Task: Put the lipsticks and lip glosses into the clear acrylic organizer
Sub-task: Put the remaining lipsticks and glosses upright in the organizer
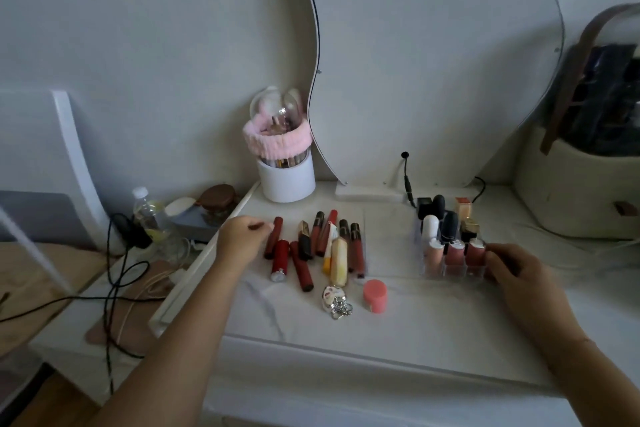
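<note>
On the white marbled table (pixel 415 326), nearest and between the two hands, one squat pink cylinder (pixel 375 291) is lying on its side beside one metal keyring (pixel 335 300) that is carrying a glossy white charm. Just beyond them about ten loose lipsticks and lip glosses (pixel 356 250) are lying in a rough row: mostly slim red and dark-red tubes, one black-and-gold case, one cream marbled stick and one yellow-and-white tube. The left hand (pixel 242 239) is reaching to the row's left end, fingers curled, their tips meeting the top of one slim dark-red tube (pixel 273 237); whether they are pinching it I cannot tell. Well apart from it, the right hand (pixel 519 274) is gripping the front right corner of the clear acrylic organizer (pixel 429 272), where nine pieces are standing upright in three rows of three, with pink and peach glosses in front. Farther back, beyond the left hand, one white round holder (pixel 287 182) is wearing a fluffy pink band under a clear dome.
</note>
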`<state>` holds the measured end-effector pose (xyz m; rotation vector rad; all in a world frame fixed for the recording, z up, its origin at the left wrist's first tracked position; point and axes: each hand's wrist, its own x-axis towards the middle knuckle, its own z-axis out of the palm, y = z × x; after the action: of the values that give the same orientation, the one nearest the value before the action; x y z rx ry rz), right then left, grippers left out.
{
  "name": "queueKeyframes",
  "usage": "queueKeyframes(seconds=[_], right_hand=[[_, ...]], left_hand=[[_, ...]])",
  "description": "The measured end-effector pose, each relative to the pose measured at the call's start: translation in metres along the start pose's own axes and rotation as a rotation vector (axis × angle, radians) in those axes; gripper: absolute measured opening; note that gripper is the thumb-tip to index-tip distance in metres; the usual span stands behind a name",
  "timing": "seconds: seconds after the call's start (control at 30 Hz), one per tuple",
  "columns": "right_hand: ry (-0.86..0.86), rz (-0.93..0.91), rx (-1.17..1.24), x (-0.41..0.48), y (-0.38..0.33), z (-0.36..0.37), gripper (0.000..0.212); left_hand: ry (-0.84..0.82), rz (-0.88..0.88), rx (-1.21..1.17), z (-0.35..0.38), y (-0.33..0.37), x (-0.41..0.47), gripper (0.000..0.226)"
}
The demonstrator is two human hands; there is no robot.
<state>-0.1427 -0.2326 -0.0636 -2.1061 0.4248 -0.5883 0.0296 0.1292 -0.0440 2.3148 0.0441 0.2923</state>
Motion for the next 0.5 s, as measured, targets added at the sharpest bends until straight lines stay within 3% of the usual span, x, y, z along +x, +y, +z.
queueKeyframes(seconds=[0.13, 0.3, 0.5], right_hand=[[0.011, -0.005, -0.031, 0.000, -0.003, 0.001, 0.017], [0.017, 0.007, -0.035, 0.000, -0.007, 0.001, 0.017], [0.021, 0.003, -0.029, -0.001, -0.008, 0.000, 0.018]], left_hand=[[-0.118, -0.047, 0.085, 0.010, 0.012, 0.018, 0.033], [-0.115, -0.119, 0.150, 0.016, 0.021, 0.026, 0.031], [-0.031, -0.006, -0.188, 0.008, 0.036, 0.028, 0.022]])
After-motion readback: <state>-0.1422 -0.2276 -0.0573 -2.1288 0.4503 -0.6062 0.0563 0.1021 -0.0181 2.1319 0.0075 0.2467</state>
